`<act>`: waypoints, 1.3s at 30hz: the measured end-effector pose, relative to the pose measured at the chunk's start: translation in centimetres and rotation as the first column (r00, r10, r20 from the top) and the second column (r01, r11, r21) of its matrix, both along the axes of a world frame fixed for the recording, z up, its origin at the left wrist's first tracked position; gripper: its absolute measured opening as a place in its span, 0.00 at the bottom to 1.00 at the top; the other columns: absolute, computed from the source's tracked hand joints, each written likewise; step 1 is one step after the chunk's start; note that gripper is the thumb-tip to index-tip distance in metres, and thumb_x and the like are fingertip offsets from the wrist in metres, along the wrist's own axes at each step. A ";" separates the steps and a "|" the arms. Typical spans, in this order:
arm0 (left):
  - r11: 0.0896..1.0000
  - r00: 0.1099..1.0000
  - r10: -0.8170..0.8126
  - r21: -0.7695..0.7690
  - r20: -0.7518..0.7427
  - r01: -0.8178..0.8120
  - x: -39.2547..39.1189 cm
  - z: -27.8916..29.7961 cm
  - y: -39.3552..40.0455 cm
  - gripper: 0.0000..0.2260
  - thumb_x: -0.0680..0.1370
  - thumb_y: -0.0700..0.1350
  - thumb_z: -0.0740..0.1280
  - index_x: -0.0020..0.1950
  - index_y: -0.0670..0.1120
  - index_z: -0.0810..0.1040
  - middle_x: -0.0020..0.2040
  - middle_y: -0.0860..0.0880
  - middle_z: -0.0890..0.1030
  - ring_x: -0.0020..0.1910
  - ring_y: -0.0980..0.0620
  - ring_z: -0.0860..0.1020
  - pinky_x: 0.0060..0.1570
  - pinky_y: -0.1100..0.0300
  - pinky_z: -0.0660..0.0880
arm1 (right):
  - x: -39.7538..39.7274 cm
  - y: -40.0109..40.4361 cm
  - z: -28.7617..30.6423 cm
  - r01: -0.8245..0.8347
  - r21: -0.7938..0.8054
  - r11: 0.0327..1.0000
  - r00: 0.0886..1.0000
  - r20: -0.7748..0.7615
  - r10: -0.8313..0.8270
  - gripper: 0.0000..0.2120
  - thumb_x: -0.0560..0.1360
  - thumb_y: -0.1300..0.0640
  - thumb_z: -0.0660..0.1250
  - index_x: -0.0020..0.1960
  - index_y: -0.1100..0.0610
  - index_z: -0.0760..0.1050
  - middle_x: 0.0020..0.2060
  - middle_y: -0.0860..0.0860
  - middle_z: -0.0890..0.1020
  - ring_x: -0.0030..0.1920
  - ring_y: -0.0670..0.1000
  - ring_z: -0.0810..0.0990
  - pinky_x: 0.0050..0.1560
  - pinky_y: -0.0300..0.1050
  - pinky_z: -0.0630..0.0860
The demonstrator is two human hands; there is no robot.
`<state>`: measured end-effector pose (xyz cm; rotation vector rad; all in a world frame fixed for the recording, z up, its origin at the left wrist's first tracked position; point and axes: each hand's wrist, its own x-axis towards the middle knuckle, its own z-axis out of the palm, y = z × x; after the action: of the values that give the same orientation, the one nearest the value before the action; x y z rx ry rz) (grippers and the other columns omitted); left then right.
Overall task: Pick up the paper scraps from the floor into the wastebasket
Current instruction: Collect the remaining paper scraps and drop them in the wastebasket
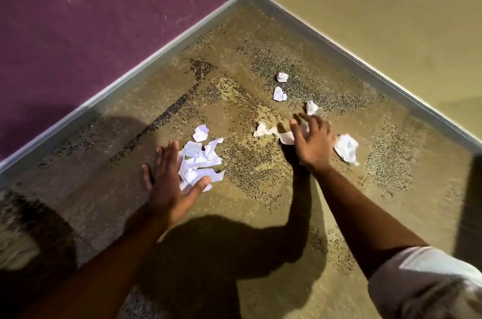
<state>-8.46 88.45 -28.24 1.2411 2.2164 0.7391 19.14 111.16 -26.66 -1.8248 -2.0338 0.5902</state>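
Several white crumpled paper scraps lie on the speckled floor near a room corner. My left hand (170,178) is spread open against the left side of a loose pile of scraps (200,162), thumb under its near edge. A small ball (200,133) sits just beyond the pile. My right hand (311,140) hovers with curled, parted fingers over a flat scrap (285,137); another scrap (262,129) lies to its left, a bigger wad (347,148) to its right, one (311,107) just past the fingertips. Two more balls (282,77) (279,94) lie farther back. No wastebasket is in view.
A purple wall (104,19) on the left and a yellow wall (378,6) on the right meet at a corner with a grey baseboard (339,45). My own shadow falls across the near floor.
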 end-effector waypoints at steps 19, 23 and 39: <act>0.977 0.947 0.113 0.142 0.301 -0.162 0.3 1.1 2.1 0.40 0.73 0.71 0.57 0.80 0.54 0.58 0.80 0.52 0.63 0.81 0.51 0.50 0.78 0.41 0.50 | -15.2 -11.2 -1.2 -0.396 -0.017 0.918 0.711 -0.638 0.295 0.22 0.83 0.42 0.61 0.67 0.56 0.76 0.63 0.52 0.81 0.66 0.52 0.79 0.69 0.64 0.73; 0.991 0.949 0.060 0.096 0.308 -0.094 0.0 1.6 1.8 0.42 0.71 0.72 0.57 0.81 0.55 0.55 0.81 0.54 0.58 0.81 0.55 0.44 0.79 0.46 0.42 | -15.0 -8.1 -0.5 -0.231 -0.026 0.973 0.754 -0.637 0.162 0.28 0.81 0.33 0.56 0.64 0.53 0.78 0.61 0.52 0.81 0.64 0.52 0.79 0.64 0.59 0.76; 0.969 0.968 -0.192 0.188 0.164 0.160 0.9 0.9 -1.3 0.52 0.65 0.74 0.70 0.81 0.53 0.54 0.79 0.50 0.61 0.79 0.49 0.59 0.72 0.40 0.65 | -11.2 -10.1 -0.7 -0.888 0.022 0.459 0.459 -0.003 0.888 0.41 0.77 0.25 0.48 0.79 0.51 0.61 0.79 0.56 0.65 0.80 0.56 0.61 0.81 0.67 0.47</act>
<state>-7.59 87.20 -27.32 1.3758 1.8998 0.9491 7.98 101.09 -27.32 -0.5294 -2.8851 0.8085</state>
